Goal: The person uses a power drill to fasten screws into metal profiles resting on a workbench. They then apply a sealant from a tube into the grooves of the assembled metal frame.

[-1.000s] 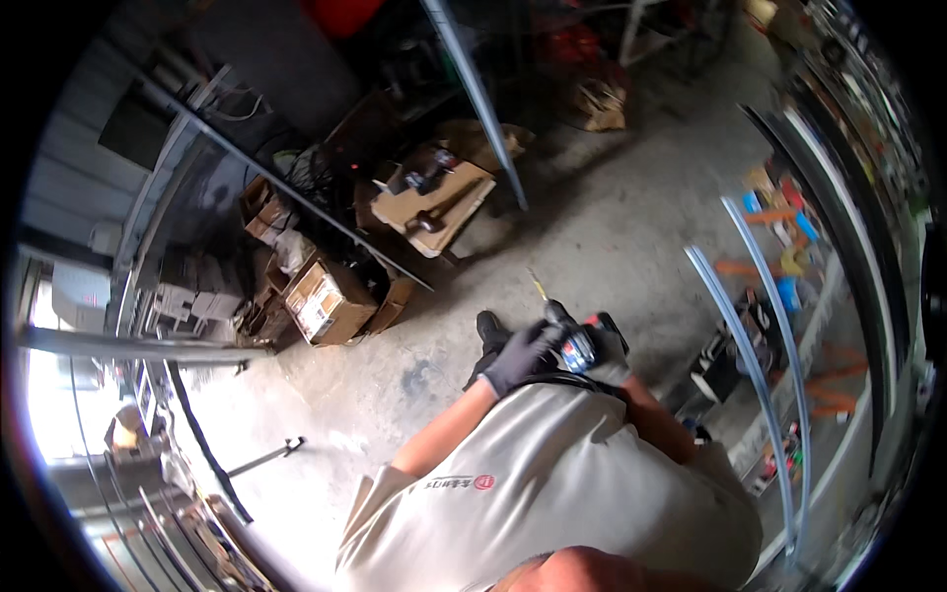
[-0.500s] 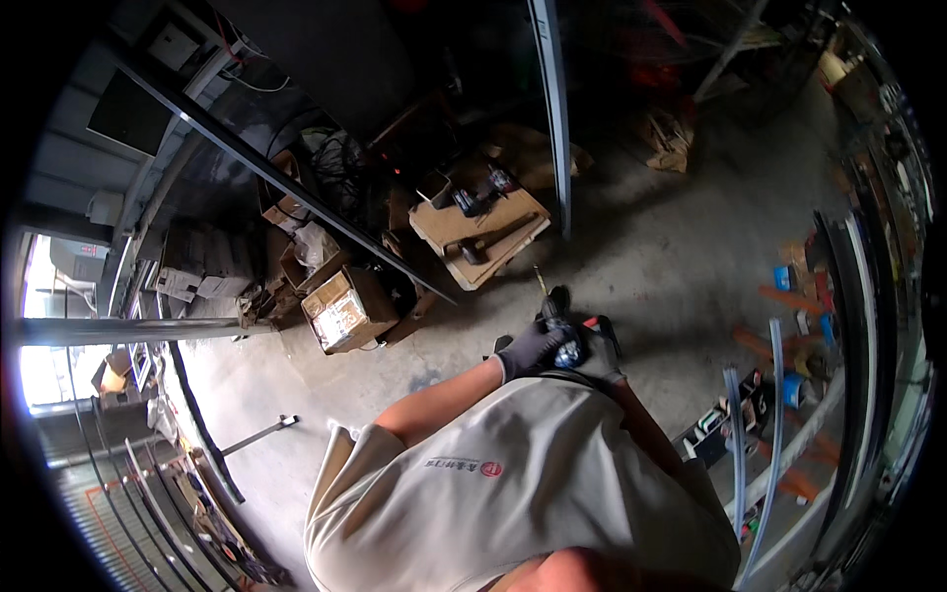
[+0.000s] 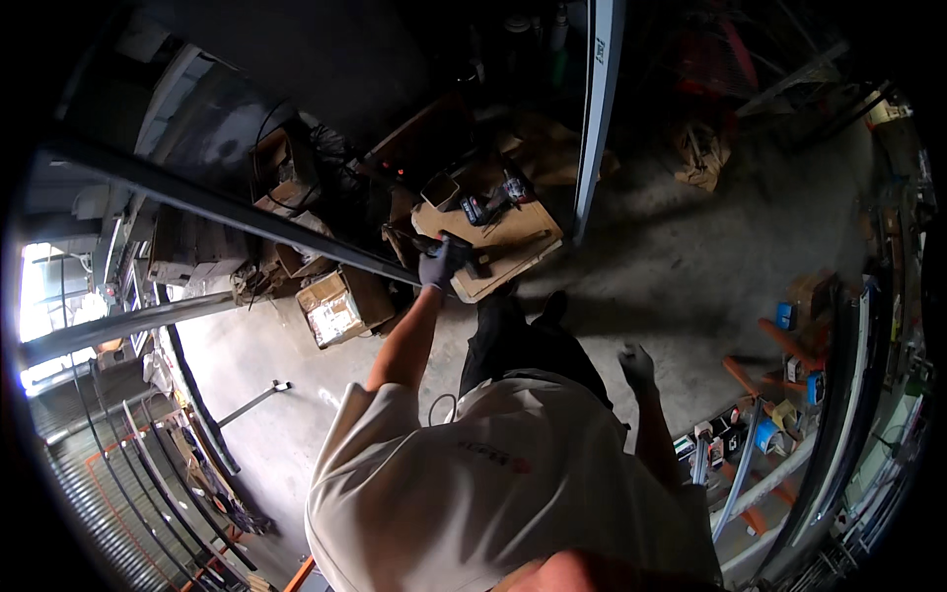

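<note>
- Power drill (image 3: 456,247), dark: at the bench's left edge, toward the near-left corner; cannot tell if it touches the top.
- Left hand (image 3: 434,268), grey glove: wrapped round the drill, arm stretched forward.
- Bench (image 3: 508,266): low, tan board top, set at an angle.
- Mallet (image 3: 479,264): lies along the near edge, head just beside the drill, handle toward the right corner.
- Blue-black power tool (image 3: 474,210): on the top, toward the far edge.
- Red-black power tool (image 3: 515,189): just right of it, nearer the far-right corner.
- Small open box (image 3: 441,190): at the far-left corner.
- Right hand (image 3: 637,365), gloved: out over the floor (image 3: 681,296), well apart from the bench; too small to tell how wide the fingers are.
- Pale metal bar (image 3: 596,128): slants down beside the bench's right corner.
- Dark metal bar (image 3: 266,225): runs in from the left, ends near the left hand.
- Cardboard box (image 3: 335,308): on the floor, left of the bench.
</note>
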A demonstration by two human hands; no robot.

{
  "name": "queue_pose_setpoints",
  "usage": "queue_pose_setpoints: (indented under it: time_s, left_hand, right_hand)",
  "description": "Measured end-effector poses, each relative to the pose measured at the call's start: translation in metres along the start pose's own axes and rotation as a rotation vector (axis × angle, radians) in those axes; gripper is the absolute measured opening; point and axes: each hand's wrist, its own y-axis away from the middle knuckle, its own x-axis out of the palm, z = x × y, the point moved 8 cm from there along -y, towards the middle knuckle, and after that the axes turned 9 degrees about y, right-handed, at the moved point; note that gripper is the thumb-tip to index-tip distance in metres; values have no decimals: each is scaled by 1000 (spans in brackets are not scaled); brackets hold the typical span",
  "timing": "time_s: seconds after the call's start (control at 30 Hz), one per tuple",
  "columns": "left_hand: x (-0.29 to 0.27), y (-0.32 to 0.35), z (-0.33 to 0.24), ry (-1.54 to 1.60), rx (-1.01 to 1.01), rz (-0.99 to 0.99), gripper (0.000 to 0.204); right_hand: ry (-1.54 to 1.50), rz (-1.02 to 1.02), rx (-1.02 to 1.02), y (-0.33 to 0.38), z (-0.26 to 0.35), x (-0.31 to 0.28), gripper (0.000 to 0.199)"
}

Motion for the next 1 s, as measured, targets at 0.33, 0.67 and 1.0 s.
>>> queue_pose_setpoints:
  time_s: [0.33,0.67,1.0]
  left_hand:
    - [2,-156,126,255,-588,71,53]
    - [16,-184,102,-303,-199,187,68]
    - [167,65,109,-1104,-191,1631,36]
  right_hand:
    - [380,262,359,270,-143,68,16]
    - [-25,170,464,208,35,143,24]
    - [-317,-190,742,236,-16,166,23]
